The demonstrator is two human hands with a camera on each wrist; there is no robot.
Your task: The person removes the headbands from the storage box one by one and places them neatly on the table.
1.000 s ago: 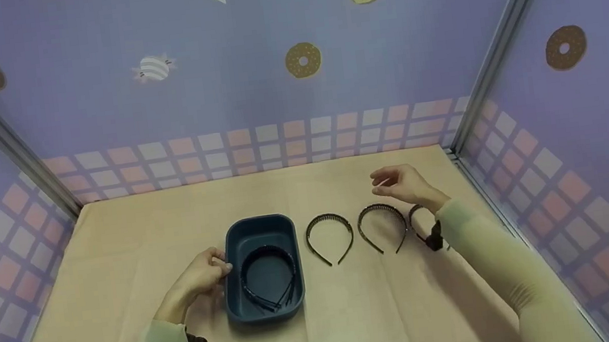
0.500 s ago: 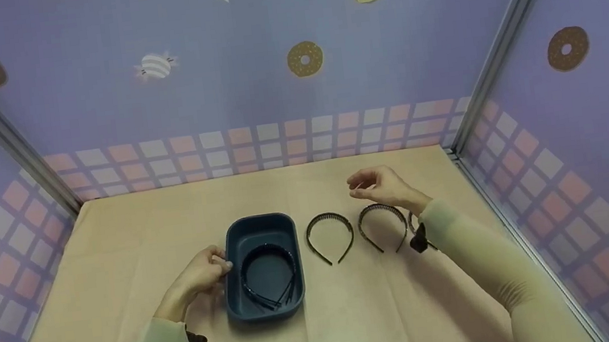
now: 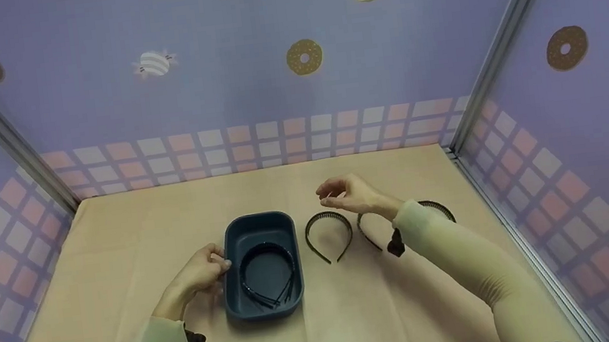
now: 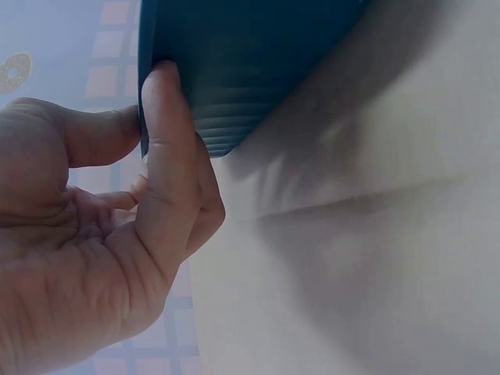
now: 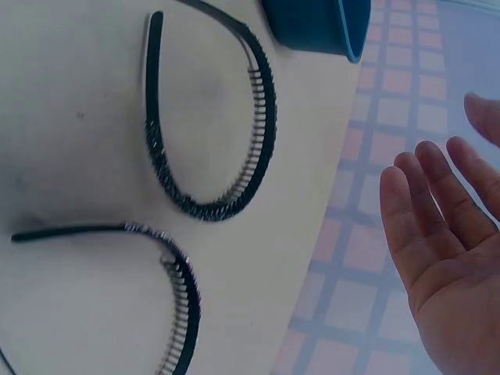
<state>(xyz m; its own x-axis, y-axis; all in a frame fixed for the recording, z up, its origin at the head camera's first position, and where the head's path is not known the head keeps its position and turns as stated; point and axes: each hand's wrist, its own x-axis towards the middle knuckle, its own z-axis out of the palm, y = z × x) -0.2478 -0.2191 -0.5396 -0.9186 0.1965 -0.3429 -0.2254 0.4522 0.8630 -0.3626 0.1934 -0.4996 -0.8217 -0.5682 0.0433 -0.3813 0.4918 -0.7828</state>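
The thumb and fingers of my left hand (image 3: pixel 198 272) pinch the left wall of a dark blue rectangular tub (image 3: pixel 256 228); the left wrist view shows the wall (image 4: pixel 226 70) between them. Inside the tub lie dark headbands (image 3: pixel 264 246), stacked so that their number is unclear. My right hand (image 3: pixel 356 194), with nothing in it, hovers just beyond a black toothed headband (image 3: pixel 311 229) right of the tub. In the right wrist view its fingers (image 5: pixel 441 187) are loosely extended. A second headband (image 3: pixel 368 237) and a third (image 3: pixel 439 206) are partly hidden by my right arm.
A cream cloth (image 3: pixel 145 229) covers the table. Patterned purple panels (image 3: pixel 251 102) stand at the back and both sides, with metal posts (image 3: pixel 498 57) at the corners. Dark wrist devices (image 3: pixel 396 244) sit on both sleeves.
My right hand has moved left, from above the rightmost headbands to beyond the one nearest the tub. My left hand and the tub have stayed in place.
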